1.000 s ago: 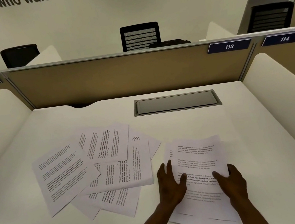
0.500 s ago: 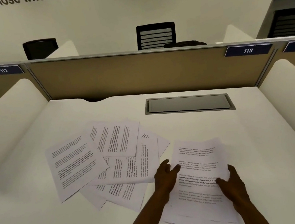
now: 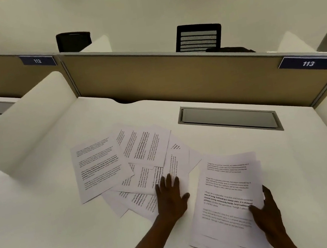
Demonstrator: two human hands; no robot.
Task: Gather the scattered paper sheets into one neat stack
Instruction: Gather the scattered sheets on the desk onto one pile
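Several printed white sheets (image 3: 140,160) lie fanned and overlapping on the white desk (image 3: 55,212), left of centre. A rough stack of sheets (image 3: 227,194) lies to their right, near the front edge. My left hand (image 3: 172,198) rests flat with fingers spread on the nearest scattered sheet, just left of the stack. My right hand (image 3: 268,212) holds the stack's right edge, thumb on top of the page and fingers under or behind it.
A recessed grey cable tray (image 3: 229,118) sits at the back of the desk. Curved white side dividers (image 3: 26,126) flank the desk, and a tan partition (image 3: 172,74) with the label 113 (image 3: 308,63) closes the back. Black chairs stand beyond.
My left hand has left the stack and moved left onto the scattered sheets. My right hand stays on the stack's right edge. The view has swung to the left.
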